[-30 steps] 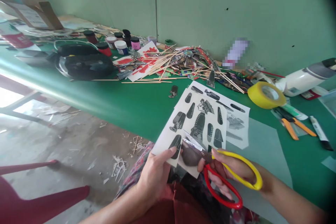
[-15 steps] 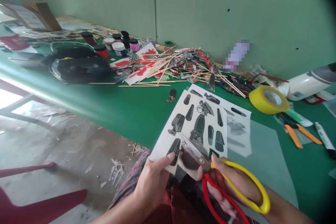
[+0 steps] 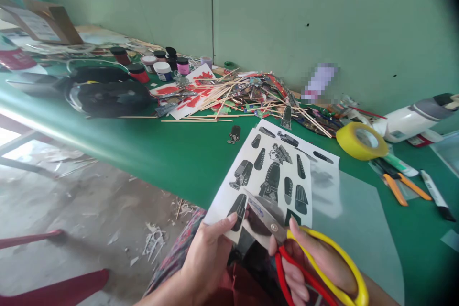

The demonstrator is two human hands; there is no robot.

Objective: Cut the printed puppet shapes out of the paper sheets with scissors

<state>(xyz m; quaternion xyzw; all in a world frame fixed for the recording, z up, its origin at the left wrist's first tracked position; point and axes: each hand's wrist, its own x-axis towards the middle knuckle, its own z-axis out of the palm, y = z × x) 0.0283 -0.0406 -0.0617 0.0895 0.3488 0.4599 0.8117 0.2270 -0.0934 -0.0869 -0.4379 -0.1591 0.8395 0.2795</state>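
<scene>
My left hand (image 3: 211, 244) pinches the lower left edge of a white paper sheet (image 3: 222, 201) printed with dark puppet-like figures and parts. My right hand (image 3: 304, 253) grips scissors (image 3: 274, 227) with one yellow and one red handle. Their blades lie at the sheet's lower part, beside the dark printed shape near my left thumb. A piece has been cut away from the sheet's lower edge. Beneath it lies another printed sheet (image 3: 333, 165). Two small cutouts sit beyond: one dark cutout (image 3: 234, 134) on the green table and another cutout (image 3: 286, 117) by the sticks.
On the green table (image 3: 172, 153) lie wooden sticks (image 3: 215, 98), paint jars (image 3: 163, 70), a black object (image 3: 111, 93), yellow tape (image 3: 362, 141), orange-handled pliers (image 3: 405, 186), a marker (image 3: 435, 193) and a white bottle (image 3: 409, 119). A green wall (image 3: 322, 9) stands behind. Paper scraps (image 3: 155, 241) litter the floor.
The scissors' blades look slightly wider apart and have shifted a little down and left at the sheet. Both hands keep their holds; the camera view has moved slightly.
</scene>
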